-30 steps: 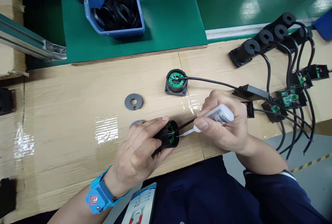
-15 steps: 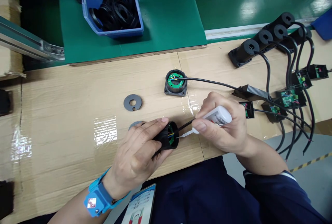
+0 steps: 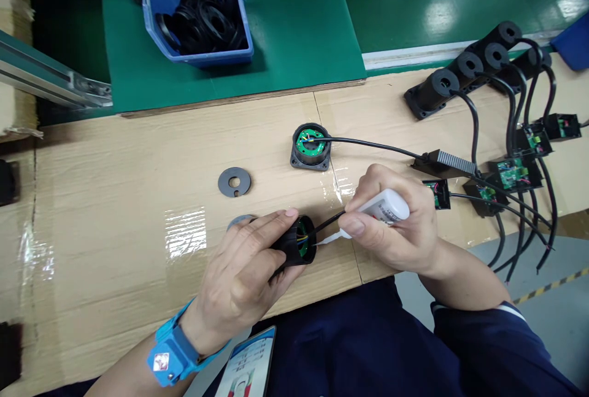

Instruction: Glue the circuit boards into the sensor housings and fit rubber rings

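Note:
My left hand (image 3: 251, 262) is closed around a black cylindrical housing (image 3: 291, 248) tilted on its side, its mouth facing right. Inside that mouth a green circuit board (image 3: 302, 243) and thin coloured wires show. A black cable (image 3: 327, 223) runs from it toward my right hand (image 3: 396, 225), which grips a small white glue bottle (image 3: 384, 207). The bottle's fine nozzle tip is at the housing's rim. Partly hidden behind my left fingers lies a grey disc (image 3: 240, 221). Another grey ring (image 3: 234, 182) with a notch lies flat on the cardboard farther back.
A second housing (image 3: 311, 146) with its board showing stands behind, cabled to a finned black box (image 3: 444, 164). At the right are several finished-looking black housings (image 3: 444, 84) and open circuit boxes (image 3: 510, 174). A blue bin (image 3: 197, 56) of black rings sits at the back.
Almost nothing differs. The whole view has shifted very slightly, and both hands keep the same hold, with the nozzle still at the housing's rim.

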